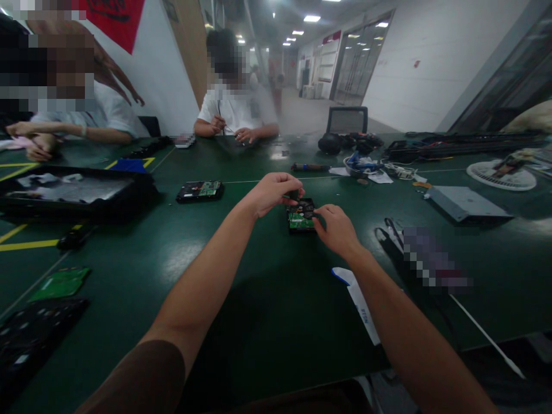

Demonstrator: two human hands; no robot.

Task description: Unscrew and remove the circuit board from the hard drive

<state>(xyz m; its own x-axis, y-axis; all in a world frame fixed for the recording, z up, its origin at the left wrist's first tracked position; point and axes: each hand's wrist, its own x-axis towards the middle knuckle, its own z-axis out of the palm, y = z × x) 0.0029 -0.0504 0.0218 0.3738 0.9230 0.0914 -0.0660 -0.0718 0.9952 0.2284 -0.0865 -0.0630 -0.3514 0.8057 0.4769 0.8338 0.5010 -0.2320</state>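
No text can be read: the red banner bears cut-off dark characters; lettering on the white, blue-tipped strip blurs.

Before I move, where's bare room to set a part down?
Bare tabletop lies between the left forearm and the white strip; another patch between that forearm and the green board. Crowded: far right, with cables and a grey box. Left hand and right hand crowd the drive.

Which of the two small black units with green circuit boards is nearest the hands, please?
The unit on the right, with the left hand and right hand close about it; the other unit, farther left, is touched by neither.
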